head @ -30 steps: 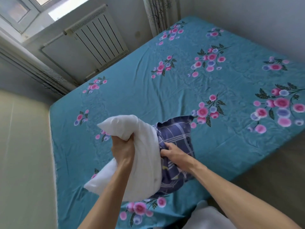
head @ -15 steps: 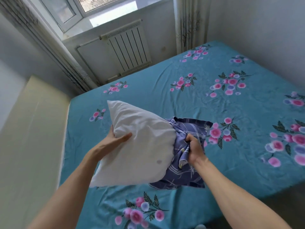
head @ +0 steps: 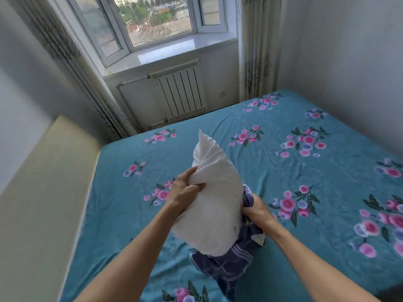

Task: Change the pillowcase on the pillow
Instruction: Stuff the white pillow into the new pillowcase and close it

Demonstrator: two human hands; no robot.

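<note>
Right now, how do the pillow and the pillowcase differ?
The pillow is plain white; the pillowcase is dark blue with pale check lines. The pillow stands plump and nearly upright, gripped by the left hand; the pillowcase hangs limp and bunched round its lower end, gripped by the right hand. Both are held above the bed.

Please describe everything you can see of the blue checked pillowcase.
The pillowcase is dark blue cloth with thin white check lines, soft and crumpled. It covers only the lower end of the white pillow and hangs bunched below it, above the bed sheet. The right hand grips its edge beside the pillow; the left hand holds only the pillow.
</note>
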